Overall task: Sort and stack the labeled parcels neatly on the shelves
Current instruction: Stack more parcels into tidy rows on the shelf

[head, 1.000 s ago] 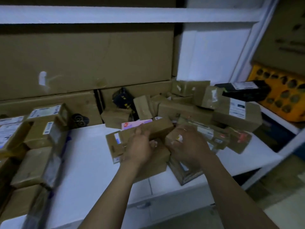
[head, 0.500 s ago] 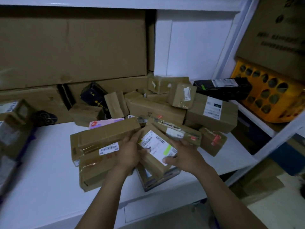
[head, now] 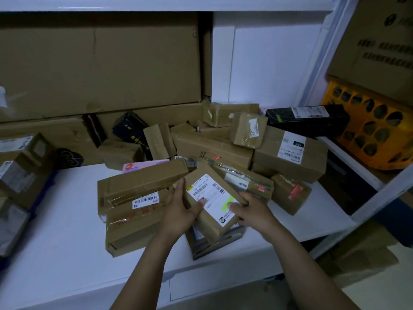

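Curling round one labelled parcel (head: 207, 193): two grips, left hand (head: 176, 209) and right hand (head: 254, 213).

I see a white shelf (head: 67, 231) carrying a heap of brown parcels (head: 214, 148) across its right half. A flat box (head: 134, 224) lies at the front, just beside a dark-edged box (head: 214, 245). Taped parcels (head: 20, 175) sit at the left edge, and large cartons (head: 100, 63) stand along the back.

Left of the parcel heap (head: 214, 151), the white shelf (head: 67, 209) lies bare up to the stacked boxes (head: 20, 175); behind the heap, big cartons (head: 100, 63) block.
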